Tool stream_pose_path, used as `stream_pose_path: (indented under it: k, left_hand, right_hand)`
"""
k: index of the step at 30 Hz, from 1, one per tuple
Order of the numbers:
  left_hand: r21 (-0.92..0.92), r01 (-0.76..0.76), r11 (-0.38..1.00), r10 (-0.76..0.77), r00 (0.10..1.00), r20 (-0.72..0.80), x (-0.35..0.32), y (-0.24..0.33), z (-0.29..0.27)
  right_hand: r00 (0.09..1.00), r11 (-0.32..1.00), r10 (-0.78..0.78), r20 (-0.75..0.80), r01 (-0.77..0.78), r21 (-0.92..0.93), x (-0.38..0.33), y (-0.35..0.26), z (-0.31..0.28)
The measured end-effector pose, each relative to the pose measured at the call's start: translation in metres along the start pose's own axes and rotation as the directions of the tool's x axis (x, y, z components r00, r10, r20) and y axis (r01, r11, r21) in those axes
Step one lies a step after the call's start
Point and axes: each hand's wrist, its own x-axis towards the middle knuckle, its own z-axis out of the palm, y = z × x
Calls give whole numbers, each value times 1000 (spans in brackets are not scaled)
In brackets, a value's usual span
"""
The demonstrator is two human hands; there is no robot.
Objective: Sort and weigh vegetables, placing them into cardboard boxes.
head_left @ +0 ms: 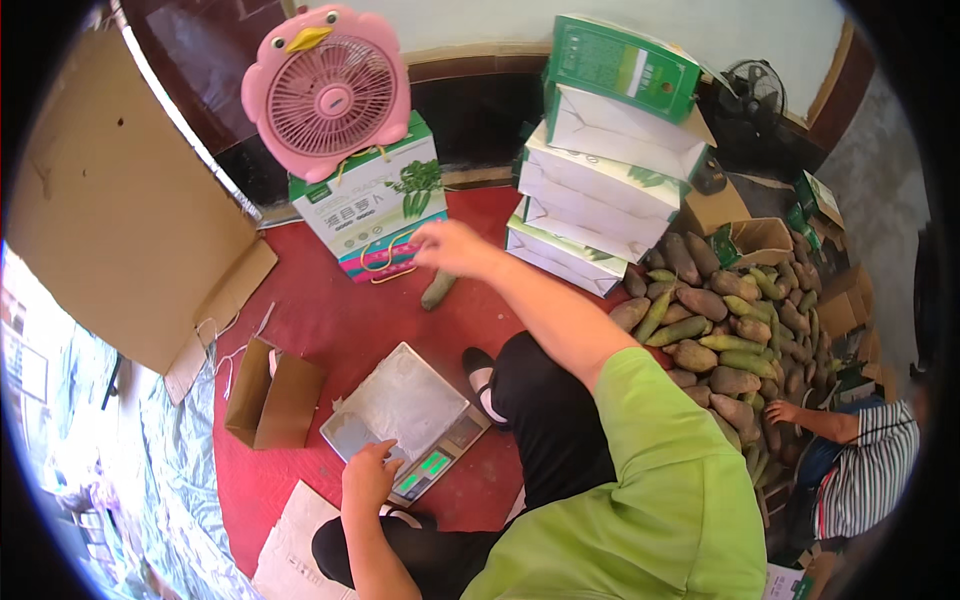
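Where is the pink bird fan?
In the head view, the pink fan stands upper left atop a white-and-green carton, beyond the right hand.

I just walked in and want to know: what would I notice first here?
Probably the pink bird-shaped fan, perched on a printed box at the top. Then the big heap of green-brown vegetables on the right. In the middle, the right hand reaches out above one lone vegetable on the red floor.
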Motion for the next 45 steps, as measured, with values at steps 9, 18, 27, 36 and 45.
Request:
stream_pose_path:
  k: [9,18,27,36,45]
  left_hand:
    - [109,33,993,-40,997,66,17,-14,14]
    - [89,88,992,-98,989,115,22,-30,25]
    - [130,50,990,-68,988,136,24,-33,31]
    - [122,45,991,-53,997,64,13,-24,20]
    - [67,49,997,-44,996,-72,-6,-24,1]
  right_hand:
    - [592,959,282,-755,-153,239,-42,32,-254]
    - [521,902,357,-775,24,432,-55,27,-347]
    - [747,565,330,-576,333,755,-43,49,-375]
    - [675,580,183,-715,513,633,-58,-39,-266]
    - [754,729,-248,-608,559,396,-121,-191,-168]
